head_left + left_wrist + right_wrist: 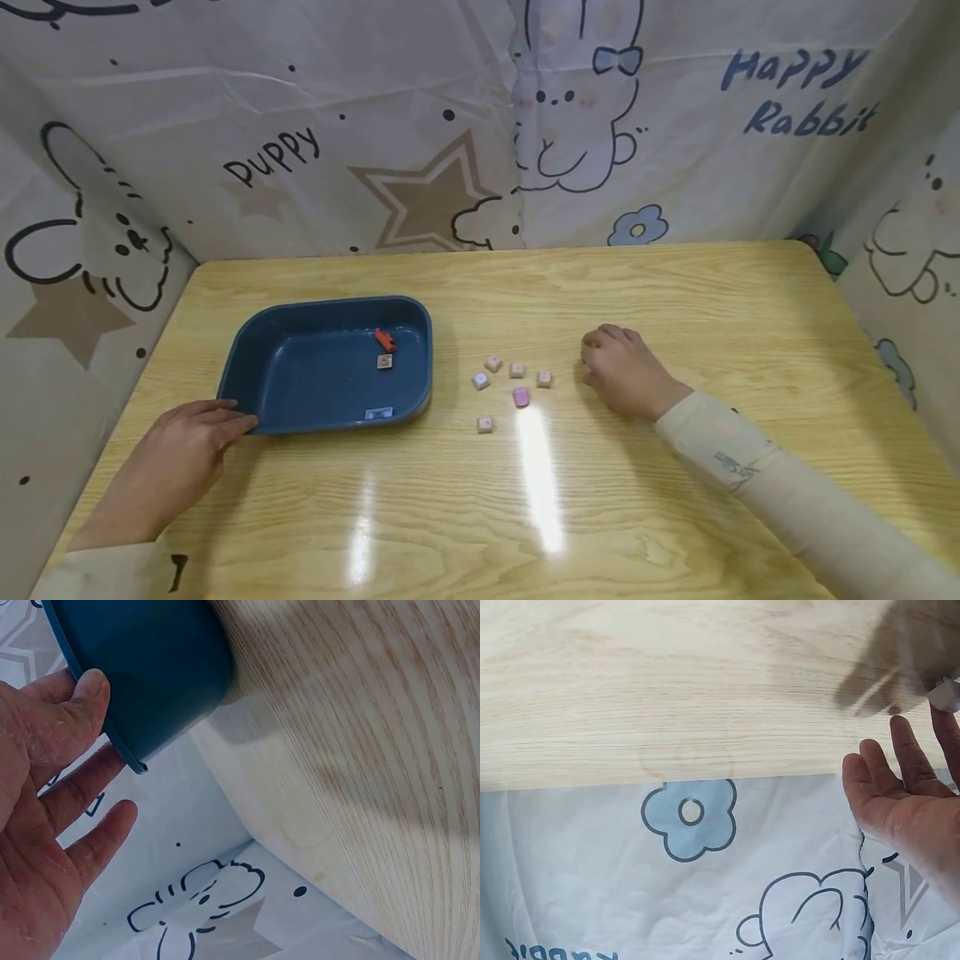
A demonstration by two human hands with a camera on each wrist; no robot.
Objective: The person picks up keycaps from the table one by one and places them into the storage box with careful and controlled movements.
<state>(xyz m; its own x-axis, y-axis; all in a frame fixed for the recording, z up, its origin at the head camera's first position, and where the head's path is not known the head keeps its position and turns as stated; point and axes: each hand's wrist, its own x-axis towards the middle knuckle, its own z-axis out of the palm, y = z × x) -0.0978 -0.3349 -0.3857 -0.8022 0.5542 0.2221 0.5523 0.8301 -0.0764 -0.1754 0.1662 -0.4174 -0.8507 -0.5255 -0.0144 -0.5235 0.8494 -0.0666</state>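
Observation:
My left hand (191,446) grips the near left corner of a dark blue plastic basin (330,427). In the left wrist view the thumb lies over the basin's rim (120,746), with fingers outside it. My right hand (630,375) is over the table, right of several small pale pink keycaps (517,370). At its index fingertip, in the right wrist view, it pinches a whitish keycap (945,695); the thumb is out of frame. A brighter pink keycap (521,397) and a whiter one (480,381) lie among the others.
Inside the basin lie a small red piece (386,340), a brown-and-white square keycap (385,361) and a silvery rectangle (378,413) near the front right corner. The wood-grain table (600,500) is bordered at the back and sides by a printed cloth (300,83).

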